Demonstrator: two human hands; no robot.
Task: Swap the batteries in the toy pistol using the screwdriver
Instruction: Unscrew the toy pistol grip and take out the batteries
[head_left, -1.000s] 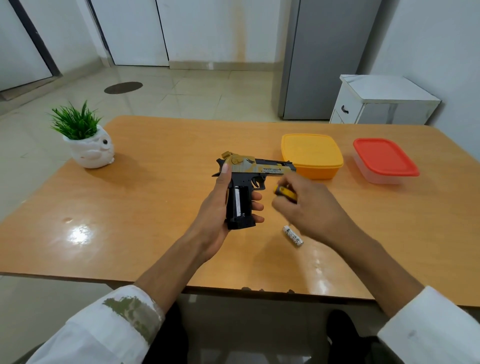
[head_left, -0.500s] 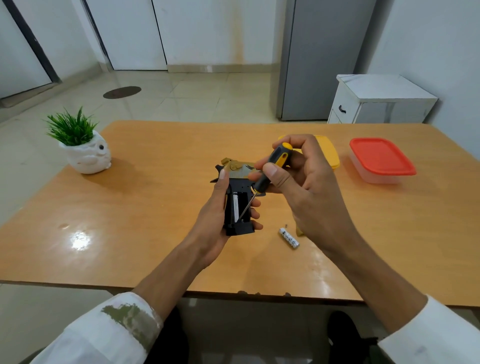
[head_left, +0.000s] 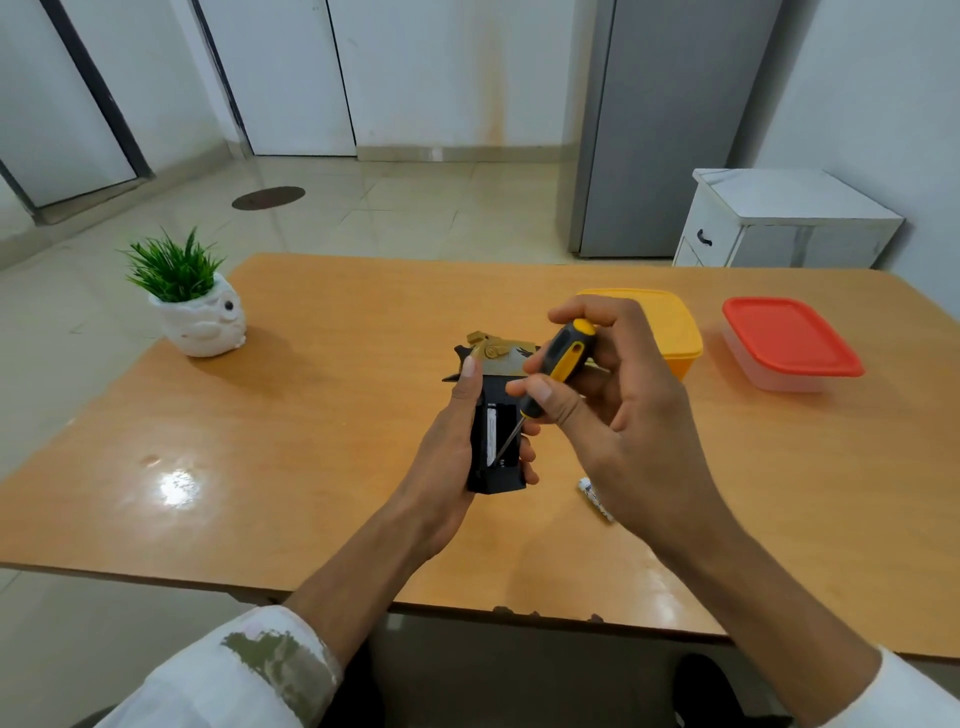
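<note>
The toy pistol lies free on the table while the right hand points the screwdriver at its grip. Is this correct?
No. In the head view the left hand holds the toy pistol, while the right hand points the screwdriver at its grip.

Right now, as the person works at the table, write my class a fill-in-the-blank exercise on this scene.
The right hand grips the screwdriver by its yellow and ____ handle.
The left hand holds the toy pistol with its battery compartment ____.
A loose battery lies on the table, partly hidden by the ____ hand.
Missing words: black; open; right.
</note>
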